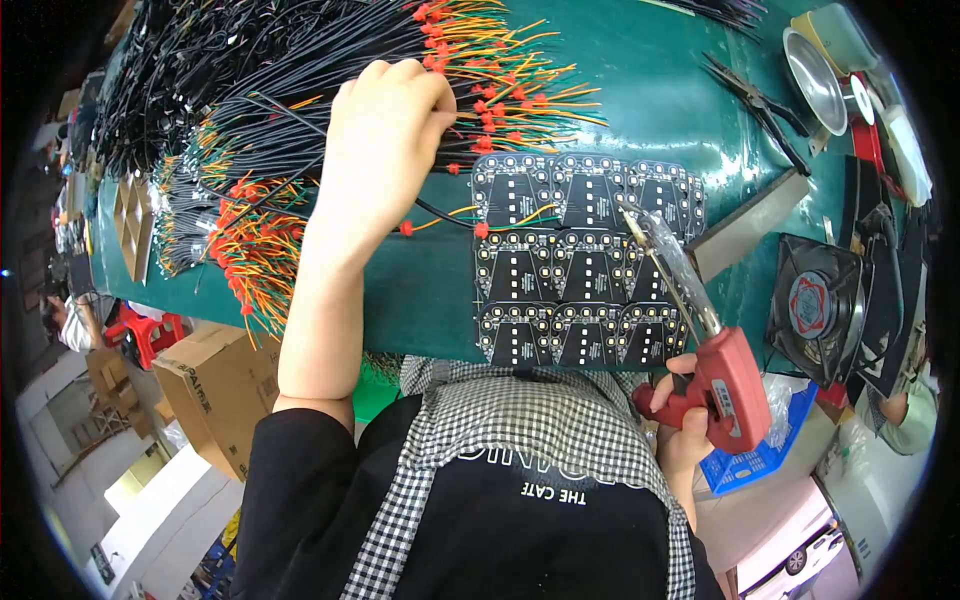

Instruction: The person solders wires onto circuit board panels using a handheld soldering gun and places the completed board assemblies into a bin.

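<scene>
My left hand (385, 125) reaches across the green table (650, 80) and grips a black cable in a big bundle of wires (480, 60) with red sleeves and orange, yellow and green ends. One loose wire (450, 215) trails from the bundle to the black circuit board panel (580, 260), which lies at the table's near edge. My right hand (680, 420) holds a red soldering gun (720, 380) by its grip. The gun's long tip (632, 222) points at the upper right part of the panel.
More wire bundles (250, 240) lie at the left of the table. Black pliers (760, 105), a metal bowl (815, 80) and a grey fan (815, 305) sit at the right. A cardboard box (215, 390) and a blue crate (760, 455) stand below the table's edge.
</scene>
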A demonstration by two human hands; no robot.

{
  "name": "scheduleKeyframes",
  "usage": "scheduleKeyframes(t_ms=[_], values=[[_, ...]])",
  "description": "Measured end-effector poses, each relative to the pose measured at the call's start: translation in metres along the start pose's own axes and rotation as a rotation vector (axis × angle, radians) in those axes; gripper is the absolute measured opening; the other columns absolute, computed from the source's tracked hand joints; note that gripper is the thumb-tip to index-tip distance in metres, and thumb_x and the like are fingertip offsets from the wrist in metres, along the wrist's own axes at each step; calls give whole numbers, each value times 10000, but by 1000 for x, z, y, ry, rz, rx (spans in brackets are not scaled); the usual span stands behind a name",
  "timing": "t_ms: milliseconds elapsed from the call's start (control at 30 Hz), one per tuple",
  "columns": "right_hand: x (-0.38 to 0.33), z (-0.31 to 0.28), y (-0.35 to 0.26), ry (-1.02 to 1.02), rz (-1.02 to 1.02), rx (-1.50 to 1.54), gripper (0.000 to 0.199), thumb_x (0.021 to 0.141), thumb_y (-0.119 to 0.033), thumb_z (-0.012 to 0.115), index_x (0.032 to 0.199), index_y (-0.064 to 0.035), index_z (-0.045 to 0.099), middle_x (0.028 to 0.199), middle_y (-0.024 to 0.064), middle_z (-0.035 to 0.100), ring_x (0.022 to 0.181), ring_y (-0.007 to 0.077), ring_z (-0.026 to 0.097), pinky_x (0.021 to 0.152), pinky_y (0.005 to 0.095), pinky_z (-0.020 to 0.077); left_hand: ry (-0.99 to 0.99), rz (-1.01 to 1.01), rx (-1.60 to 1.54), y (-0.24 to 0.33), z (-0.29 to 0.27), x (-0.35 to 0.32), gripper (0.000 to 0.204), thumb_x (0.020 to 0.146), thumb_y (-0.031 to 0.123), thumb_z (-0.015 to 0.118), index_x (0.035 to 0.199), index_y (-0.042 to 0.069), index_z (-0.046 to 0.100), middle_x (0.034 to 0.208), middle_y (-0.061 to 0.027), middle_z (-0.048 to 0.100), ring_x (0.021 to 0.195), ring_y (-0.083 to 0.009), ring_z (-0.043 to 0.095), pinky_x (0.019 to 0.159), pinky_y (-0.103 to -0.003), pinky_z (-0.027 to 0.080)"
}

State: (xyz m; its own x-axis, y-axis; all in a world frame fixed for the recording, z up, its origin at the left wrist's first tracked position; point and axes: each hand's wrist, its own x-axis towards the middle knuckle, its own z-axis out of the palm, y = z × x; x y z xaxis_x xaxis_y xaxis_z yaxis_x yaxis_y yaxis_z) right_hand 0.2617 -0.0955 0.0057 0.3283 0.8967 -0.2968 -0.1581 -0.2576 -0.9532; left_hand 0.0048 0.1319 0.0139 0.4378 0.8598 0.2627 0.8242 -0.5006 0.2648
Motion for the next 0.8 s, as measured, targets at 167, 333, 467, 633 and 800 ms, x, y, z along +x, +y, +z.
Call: scheduleKeyframes(t_ms=[167, 333, 467, 633, 800], values=[[0, -3, 0, -20, 17, 23, 744, 729, -538, 652, 1166, 30, 450, 1029, 134, 570, 617, 143, 530, 533, 261, 442, 24, -128, -330, 28, -10, -1, 56, 861, 87, 503, 901, 50, 490, 692, -123, 545, 671, -295, 568, 581, -356, 436], [0, -8, 2, -4, -17, 27, 734, 738, -524, 652, 1165, 36, 444, 1028, 142, 568, 623, 149, 530, 540, 267, 444, -112, -22, -594, 74, 5, -12, 80, 821, 55, 557, 881, 18, 518, 732, -111, 537, 674, -245, 537, 612, -316, 431], [-2, -11, 2, 13, -31, 51, 725, 745, -502, 657, 1181, 33, 435, 1035, 148, 565, 627, 152, 532, 547, 269, 448, -141, -50, -662, 90, 21, -14, 82, 776, 27, 612, 836, -6, 565, 734, -91, 549, 666, -198, 534, 600, -275, 431], [-2, -12, 4, 31, -102, -3, 738, 791, -483, 611, 1241, 41, 350, 976, 168, 551, 531, 149, 510, 459, 232, 402, -164, -144, -647, 102, 32, -16, 70, 742, 7, 618, 805, 11, 588, 722, -65, 547, 631, -165, 531, 567, -253, 421], [-2, -15, 2, -36, -4, 36, 682, 773, -471, 641, 1191, 22, 425, 965, 127, 559, 612, 137, 518, 536, 238, 420, -150, -111, -549, 104, 37, -12, 74, 715, 69, 609, 740, 19, 560, 740, -111, 553, 706, -299, 567, 615, -385, 454]])
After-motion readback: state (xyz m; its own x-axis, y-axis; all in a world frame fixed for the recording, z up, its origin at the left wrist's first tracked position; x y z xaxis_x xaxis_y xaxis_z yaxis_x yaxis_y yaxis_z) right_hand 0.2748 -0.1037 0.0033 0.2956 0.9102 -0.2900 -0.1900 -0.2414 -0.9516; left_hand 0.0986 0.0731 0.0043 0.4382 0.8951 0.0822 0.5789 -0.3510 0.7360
